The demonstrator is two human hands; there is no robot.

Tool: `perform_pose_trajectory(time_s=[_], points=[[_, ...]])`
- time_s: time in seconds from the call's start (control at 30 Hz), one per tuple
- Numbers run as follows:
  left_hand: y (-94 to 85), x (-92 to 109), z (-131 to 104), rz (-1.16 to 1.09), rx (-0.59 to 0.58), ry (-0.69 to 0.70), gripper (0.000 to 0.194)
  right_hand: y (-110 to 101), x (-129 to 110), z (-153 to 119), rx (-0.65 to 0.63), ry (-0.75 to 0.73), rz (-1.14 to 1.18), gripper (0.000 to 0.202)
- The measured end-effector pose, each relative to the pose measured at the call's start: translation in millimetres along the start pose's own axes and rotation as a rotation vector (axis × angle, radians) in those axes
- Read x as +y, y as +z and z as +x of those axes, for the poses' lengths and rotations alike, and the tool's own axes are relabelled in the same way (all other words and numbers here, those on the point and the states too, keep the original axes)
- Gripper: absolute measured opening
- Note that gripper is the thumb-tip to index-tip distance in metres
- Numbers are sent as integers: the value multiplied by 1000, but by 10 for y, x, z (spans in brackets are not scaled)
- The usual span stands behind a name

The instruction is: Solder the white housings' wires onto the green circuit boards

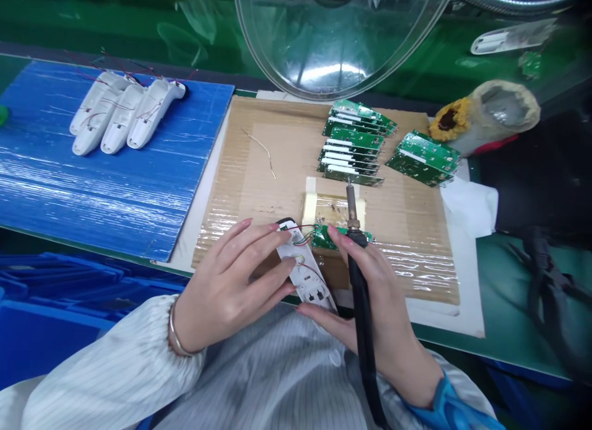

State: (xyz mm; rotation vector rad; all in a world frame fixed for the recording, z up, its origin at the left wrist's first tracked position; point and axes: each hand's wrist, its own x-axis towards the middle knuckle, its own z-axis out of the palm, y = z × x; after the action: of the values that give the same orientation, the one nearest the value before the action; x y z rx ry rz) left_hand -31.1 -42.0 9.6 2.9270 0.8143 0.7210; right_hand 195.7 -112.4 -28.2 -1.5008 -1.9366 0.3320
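Observation:
My left hand [238,282] holds the left edge of a white plastic shell [308,279], its fingertips reaching into the open side. Thin wires run from the shell to a green circuit board [325,237], which lies against a small pale yellow fixture [311,209]. In my right hand [382,306] is a soldering iron [362,306], its tip pointing up and away from me. The right index fingertip meets the circuit board, while the thumb is at the shell's lower end. My right hand partly covers the board.
Several green circuit boards [354,149] overlap on the cardboard [250,202], with more boards [423,158] to their right. Solder wire [263,147] lies left. White shells [143,118] rest on a blue sheet [139,202]. A magnifier lens [342,41] overhangs; pliers [546,269] lie right, near a sponge [451,120].

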Motion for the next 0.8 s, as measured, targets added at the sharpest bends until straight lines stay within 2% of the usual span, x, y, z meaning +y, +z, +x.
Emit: perform_pose_trajectory(time_s=[0.33,0.47,0.63,0.7,0.8], points=[[-3,-1,41,1,-16,26,24,-12,-17,15,0,-13,4,98],[34,125,208,-128,17,33,16,-16,-18,23,4,-24,14,96],[138,200,432,-235,-98,128,25,-10,13,32,5,-44,49,94],[182,167,460,-308,-100,100,23,3,19,40,19,-36,38,97],[247,113,443,-404,-24,-16,14,7,-1,46,18,-9,35,99]])
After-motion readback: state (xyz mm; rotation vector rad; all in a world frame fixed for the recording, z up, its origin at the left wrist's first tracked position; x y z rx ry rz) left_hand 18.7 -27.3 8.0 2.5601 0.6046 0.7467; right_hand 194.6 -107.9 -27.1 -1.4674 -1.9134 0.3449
